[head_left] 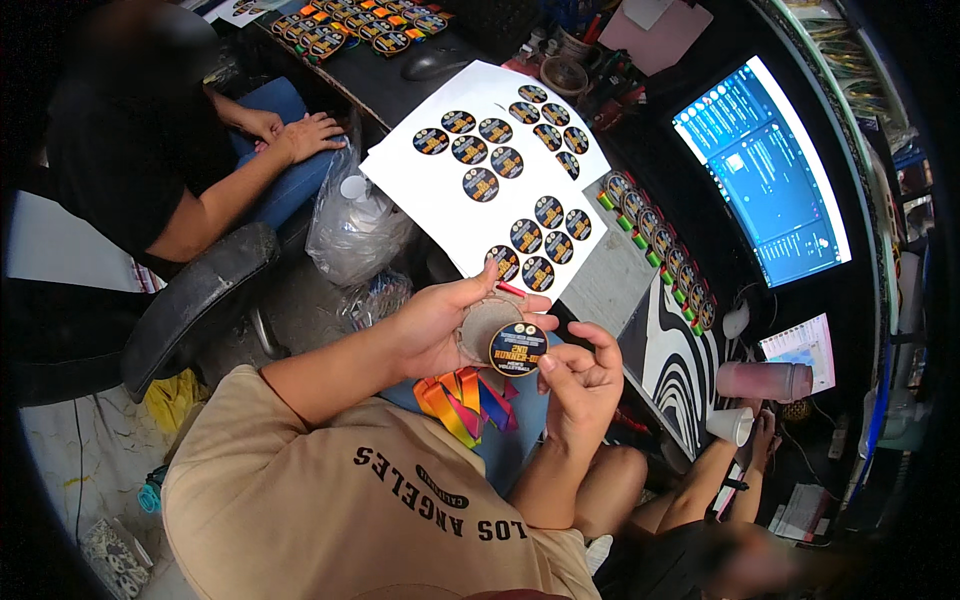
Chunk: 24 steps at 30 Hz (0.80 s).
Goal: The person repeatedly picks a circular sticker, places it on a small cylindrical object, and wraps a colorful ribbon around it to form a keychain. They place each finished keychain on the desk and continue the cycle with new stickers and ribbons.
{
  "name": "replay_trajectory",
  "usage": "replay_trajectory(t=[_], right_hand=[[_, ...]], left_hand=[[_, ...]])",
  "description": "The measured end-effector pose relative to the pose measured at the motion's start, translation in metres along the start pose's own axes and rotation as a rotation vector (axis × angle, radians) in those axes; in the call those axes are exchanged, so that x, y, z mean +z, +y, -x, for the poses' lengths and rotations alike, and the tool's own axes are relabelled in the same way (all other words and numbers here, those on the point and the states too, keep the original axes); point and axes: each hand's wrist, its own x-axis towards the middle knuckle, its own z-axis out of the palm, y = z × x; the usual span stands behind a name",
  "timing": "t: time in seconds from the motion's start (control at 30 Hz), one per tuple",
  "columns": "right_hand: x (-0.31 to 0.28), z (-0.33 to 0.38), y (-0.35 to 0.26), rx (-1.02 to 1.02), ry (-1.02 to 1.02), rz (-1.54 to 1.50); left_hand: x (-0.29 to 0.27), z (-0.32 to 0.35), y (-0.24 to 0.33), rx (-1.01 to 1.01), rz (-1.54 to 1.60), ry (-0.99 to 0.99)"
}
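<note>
Dark desk surface [400,85] is filling the upper middle of the view, and white sticker sheets [470,205] with round black stickers are lying on it, partly overlapping; a row of finished medals [655,245] with coloured ribbon ends is lying along the right side of the sheets, and another group of medals [355,28] is lying at the far edge of the desk; a lit monitor [765,170] is standing at the right, tilted in the fisheye view; a clear plastic bag [355,225] is sitting just left of the sheets, near an empty black chair [195,300]. The left hand [440,325] is holding a round grey medal [483,322] in its curled palm, with the thumb reaching over the top rim and the fingers closing behind it; a rainbow ribbon [465,400] is hanging down from the medal, in front of the person's lap. The right hand [580,375] is pinching a round black sticker [517,348] with yellow print between thumb and forefinger, its other fingers being loosely bent; the sticker is overlapping the lower right part of the medal face, and I cannot tell if it is already touching. Another person in a black shirt is sitting at the upper left, with a hand [305,135] resting on the knee; a third person's arm is showing at the lower right, near a white paper cup [730,425] and a pink bottle [765,380].
</note>
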Motion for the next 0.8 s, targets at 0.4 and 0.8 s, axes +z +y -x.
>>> replay_trajectory(t=[0.4,0.8], right_hand=[[0.009,0.006,0.011,-0.028,0.002,0.076],[0.01,0.003,0.013,-0.021,-0.016,0.067]], left_hand=[[0.002,-0.003,-0.005,0.001,-0.016,-0.01],[0.002,-0.002,-0.005,0.004,-0.039,-0.015]])
